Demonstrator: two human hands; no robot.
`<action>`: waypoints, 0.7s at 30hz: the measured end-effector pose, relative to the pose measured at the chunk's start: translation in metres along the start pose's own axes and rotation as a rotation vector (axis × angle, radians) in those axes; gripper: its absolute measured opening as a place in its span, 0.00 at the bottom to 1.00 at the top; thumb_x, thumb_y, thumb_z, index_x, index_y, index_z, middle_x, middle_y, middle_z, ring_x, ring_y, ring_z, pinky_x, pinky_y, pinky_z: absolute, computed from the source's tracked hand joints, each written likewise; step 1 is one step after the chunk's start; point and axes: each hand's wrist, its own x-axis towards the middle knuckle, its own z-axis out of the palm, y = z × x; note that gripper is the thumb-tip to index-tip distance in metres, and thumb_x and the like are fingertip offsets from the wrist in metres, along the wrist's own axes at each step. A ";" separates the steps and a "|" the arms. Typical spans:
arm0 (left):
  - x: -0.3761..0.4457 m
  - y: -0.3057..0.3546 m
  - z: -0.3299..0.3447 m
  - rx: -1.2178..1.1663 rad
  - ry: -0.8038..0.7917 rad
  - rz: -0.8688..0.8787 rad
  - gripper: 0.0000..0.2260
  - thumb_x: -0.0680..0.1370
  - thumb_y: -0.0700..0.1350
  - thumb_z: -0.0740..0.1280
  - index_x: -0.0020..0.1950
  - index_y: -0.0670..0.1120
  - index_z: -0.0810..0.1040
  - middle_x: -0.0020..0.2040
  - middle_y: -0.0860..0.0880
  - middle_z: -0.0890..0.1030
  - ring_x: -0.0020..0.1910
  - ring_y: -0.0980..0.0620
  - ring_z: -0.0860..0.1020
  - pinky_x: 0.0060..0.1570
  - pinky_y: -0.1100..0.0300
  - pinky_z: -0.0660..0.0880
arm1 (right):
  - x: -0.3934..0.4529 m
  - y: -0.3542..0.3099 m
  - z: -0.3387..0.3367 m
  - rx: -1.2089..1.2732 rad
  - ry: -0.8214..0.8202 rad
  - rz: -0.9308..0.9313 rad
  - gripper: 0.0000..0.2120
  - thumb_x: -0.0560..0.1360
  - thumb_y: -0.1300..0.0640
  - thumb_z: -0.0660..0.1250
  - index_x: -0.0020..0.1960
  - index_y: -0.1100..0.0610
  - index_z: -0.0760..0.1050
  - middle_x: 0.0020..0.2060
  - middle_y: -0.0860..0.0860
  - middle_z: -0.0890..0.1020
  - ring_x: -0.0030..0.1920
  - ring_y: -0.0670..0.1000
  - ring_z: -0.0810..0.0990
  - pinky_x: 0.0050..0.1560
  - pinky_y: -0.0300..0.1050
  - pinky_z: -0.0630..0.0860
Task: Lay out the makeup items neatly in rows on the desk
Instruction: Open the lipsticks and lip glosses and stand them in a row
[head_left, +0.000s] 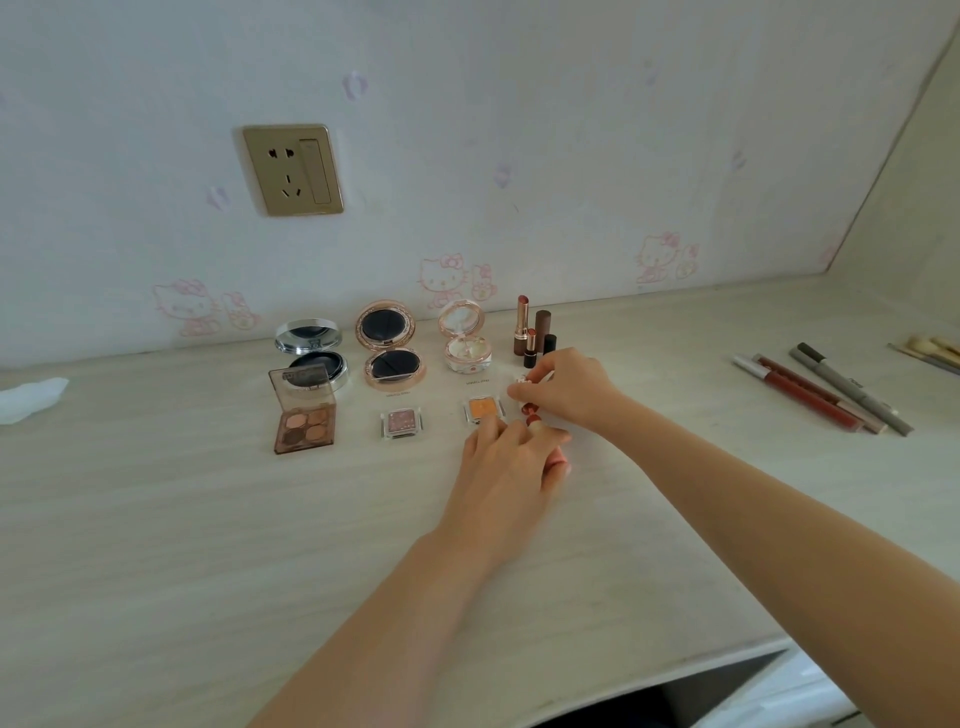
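Red lipstick sits pinched between my hands: left hand curls round its base, right hand grips its white cap just above.

Illumination is soft, even daylight, moderately bright with a slightly washed, low-contrast cast. No direct source is visible. Shadows are faint: a weak, diffuse shade lies under the forearms on the desk and beneath the desk edge at lower right, where the recess falls dark. Mild glare shows on the gold wall socket and the mirrors of the open compacts. Wide-angle distortion bends the desk's back edge and tilts the right wall corner. Focus is acceptable at centre; detail softens toward the borders, and fine print is illegible.
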 end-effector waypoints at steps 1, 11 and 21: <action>0.000 0.000 0.000 -0.002 0.005 0.001 0.16 0.80 0.53 0.60 0.68 0.55 0.71 0.53 0.53 0.76 0.59 0.49 0.64 0.62 0.57 0.62 | 0.000 -0.001 0.000 -0.007 -0.003 -0.001 0.18 0.69 0.45 0.71 0.46 0.61 0.81 0.49 0.58 0.83 0.48 0.52 0.80 0.47 0.48 0.78; -0.003 -0.002 -0.002 -0.021 0.056 0.028 0.18 0.78 0.53 0.61 0.68 0.56 0.69 0.51 0.55 0.75 0.58 0.51 0.65 0.60 0.58 0.63 | -0.008 0.000 -0.017 0.031 -0.024 0.001 0.18 0.75 0.48 0.64 0.51 0.63 0.80 0.47 0.59 0.83 0.50 0.57 0.80 0.42 0.42 0.74; 0.000 0.013 -0.013 0.003 0.163 0.128 0.13 0.76 0.49 0.67 0.59 0.49 0.79 0.50 0.53 0.73 0.57 0.52 0.67 0.56 0.59 0.69 | -0.051 0.054 -0.059 -0.073 0.029 -0.126 0.10 0.77 0.53 0.63 0.55 0.54 0.77 0.45 0.45 0.79 0.46 0.46 0.77 0.42 0.36 0.69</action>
